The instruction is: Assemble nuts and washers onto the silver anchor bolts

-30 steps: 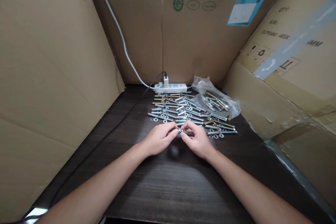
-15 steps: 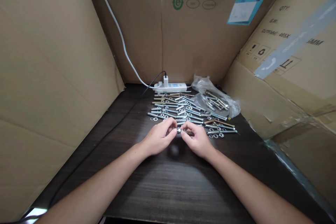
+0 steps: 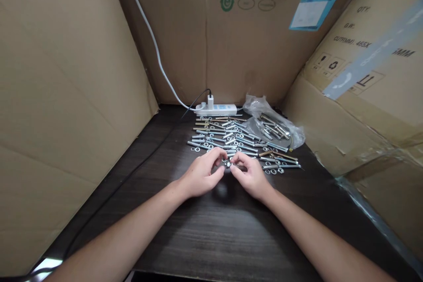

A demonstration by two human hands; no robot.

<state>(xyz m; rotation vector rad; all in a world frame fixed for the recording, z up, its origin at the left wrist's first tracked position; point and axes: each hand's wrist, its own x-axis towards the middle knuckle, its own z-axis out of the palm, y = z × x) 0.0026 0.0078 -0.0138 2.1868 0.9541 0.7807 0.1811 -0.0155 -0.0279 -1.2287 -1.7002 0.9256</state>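
Observation:
My right hand [image 3: 251,176] pinches an expansion bolt [image 3: 228,165] between thumb and fingers. A shiny nut shows at the bolt's left end, and most of the shank is hidden in the palm. Close by on the left, my left hand [image 3: 202,175] has its thumb and index finger apart around that end, with a small gap and nothing clearly gripped. Just beyond both hands lie rows of silver and brass-coloured expansion bolts [image 3: 244,141] with loose washers [image 3: 197,149] and nuts [image 3: 280,170] among them.
At the back stands a white power strip [image 3: 220,109] with a plugged-in charger and cables. A clear plastic bag [image 3: 297,137] with more bolts lies at back right. Cardboard walls [image 3: 251,53] enclose the dark table [image 3: 211,238] on three sides. A black cable [image 3: 132,168] runs along the left.
The left thumb and index finger have parted from the nut end they were pinching. The right hand keeps hold of the bolt. The whole view has shifted slightly.

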